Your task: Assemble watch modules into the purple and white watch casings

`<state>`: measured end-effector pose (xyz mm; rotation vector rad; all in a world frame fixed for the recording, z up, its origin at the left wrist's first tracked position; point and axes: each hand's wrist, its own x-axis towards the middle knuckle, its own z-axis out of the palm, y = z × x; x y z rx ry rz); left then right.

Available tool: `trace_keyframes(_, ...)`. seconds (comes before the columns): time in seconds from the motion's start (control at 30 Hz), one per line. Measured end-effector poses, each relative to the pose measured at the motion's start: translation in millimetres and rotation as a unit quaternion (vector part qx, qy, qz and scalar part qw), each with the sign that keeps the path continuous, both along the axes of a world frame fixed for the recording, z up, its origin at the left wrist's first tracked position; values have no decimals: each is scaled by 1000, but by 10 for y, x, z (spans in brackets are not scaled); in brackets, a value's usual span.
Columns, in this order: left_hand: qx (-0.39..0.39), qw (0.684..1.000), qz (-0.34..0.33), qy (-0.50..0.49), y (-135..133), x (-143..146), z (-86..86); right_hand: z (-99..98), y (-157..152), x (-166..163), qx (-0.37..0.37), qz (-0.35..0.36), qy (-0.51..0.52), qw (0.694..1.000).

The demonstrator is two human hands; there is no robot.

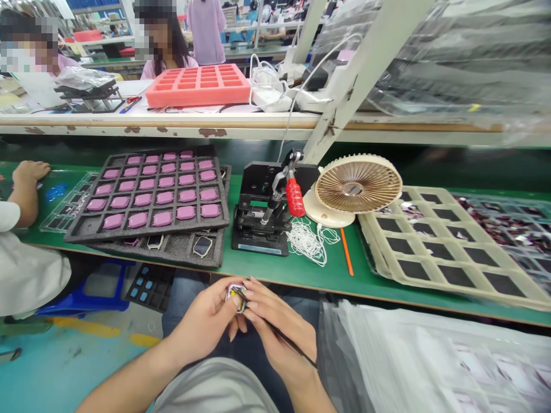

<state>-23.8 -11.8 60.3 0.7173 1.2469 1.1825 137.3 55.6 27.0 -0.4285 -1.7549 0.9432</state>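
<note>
Both hands below table edge, left hand pinching watch case, right hand fingers gripping thin tool.

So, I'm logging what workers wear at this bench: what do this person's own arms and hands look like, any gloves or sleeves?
Both are bare. The left hand and the right hand have no gloves, rings or finger cots that can be seen. Both forearms show uncovered up to the picture's lower edge, with no sleeve, watch or wrist strap in view.

I see my left hand pinching a small square watch case while my right hand sets a thin black tool against it. Beyond, the green bench carries a dark tray of pink parts, a black press and a beige fan.
</note>
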Motion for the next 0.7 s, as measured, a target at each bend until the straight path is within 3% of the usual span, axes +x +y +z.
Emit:
trace_keyframes(0.33, 4, 1000, -4, 1, 7, 11, -23, -68, 24, 28, 23, 13, -10, 1000)
trace_keyframes(0.47, 2, 997, -3, -80, 14, 31, -8, -182, -8, 14, 22, 15, 20, 999)
trace_keyframes(0.7, -3, 980, -4, -201, 32, 12, -49, -304, -39, -38, -48, -14, 68, 996)
